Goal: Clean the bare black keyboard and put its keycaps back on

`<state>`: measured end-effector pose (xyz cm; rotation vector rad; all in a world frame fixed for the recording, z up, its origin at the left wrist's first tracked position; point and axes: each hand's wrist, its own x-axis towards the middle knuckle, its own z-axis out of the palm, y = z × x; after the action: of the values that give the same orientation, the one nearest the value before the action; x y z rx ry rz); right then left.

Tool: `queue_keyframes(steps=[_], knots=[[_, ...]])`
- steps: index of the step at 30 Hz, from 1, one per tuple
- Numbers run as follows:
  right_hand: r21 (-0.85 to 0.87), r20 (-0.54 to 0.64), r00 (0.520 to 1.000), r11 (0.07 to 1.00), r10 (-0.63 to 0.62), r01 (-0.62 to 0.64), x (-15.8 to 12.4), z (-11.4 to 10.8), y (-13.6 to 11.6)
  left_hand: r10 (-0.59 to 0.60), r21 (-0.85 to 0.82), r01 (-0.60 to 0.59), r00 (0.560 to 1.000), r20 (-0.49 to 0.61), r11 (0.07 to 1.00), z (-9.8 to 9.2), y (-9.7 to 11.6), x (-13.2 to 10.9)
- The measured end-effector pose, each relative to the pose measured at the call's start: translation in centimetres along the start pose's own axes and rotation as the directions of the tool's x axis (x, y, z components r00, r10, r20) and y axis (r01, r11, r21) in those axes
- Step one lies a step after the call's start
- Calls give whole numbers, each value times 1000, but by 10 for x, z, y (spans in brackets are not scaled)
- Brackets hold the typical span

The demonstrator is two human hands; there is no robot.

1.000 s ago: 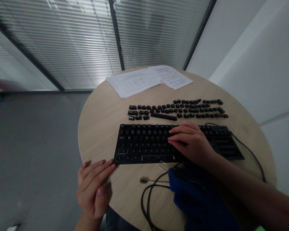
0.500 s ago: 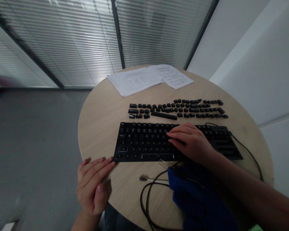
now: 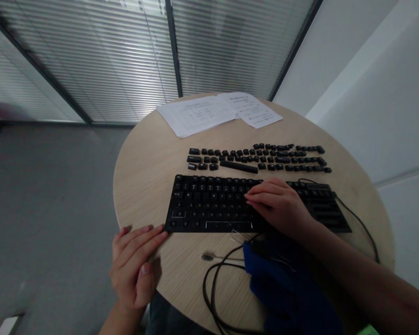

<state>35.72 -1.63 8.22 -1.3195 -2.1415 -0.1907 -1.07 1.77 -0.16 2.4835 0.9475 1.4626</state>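
A black keyboard [image 3: 209,214] lies on the round table, with keycaps on its upper rows and bare key posts on the lower rows. My right hand [image 3: 281,202] rests over its middle, fingertips pinched together at the second keycap row. Whatever those fingertips hold is hidden or too small to name. Fingers stretched out, my left hand [image 3: 136,265] touches the keyboard's near left corner at the table edge. Behind the keyboard, loose black keycaps [image 3: 282,160] are laid out in rows, among them a long space bar [image 3: 239,166].
Printed sheets [image 3: 209,114] lie at the table's [image 3: 143,163] far side. In front of the keyboard are a wire keycap puller [image 3: 238,236], a small brush [image 3: 207,257], a coiled black cable [image 3: 212,288] and a blue cloth [image 3: 275,279]. Another cable [image 3: 361,223] runs down the right.
My right fingertips have shifted slightly right along the key row and drawn closer together. My left hand stays at the corner. The view has tilted a little.
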Motion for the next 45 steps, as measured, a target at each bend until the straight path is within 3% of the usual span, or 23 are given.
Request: queue_keyframes(steps=[18,27,45], knots=[[1,-33,998,999,45,-45,-2,2,2,7,17,-7,1000,-8,1000,-1,-2,-2],[-53,42,998,998,44,-41,2,-2,-5,-30,7,30,1000,2,1000,0,-2,-4],[33,81,995,998,54,-57,0,-9,3,-3,14,3,1000,10,1000,0,0,-1]])
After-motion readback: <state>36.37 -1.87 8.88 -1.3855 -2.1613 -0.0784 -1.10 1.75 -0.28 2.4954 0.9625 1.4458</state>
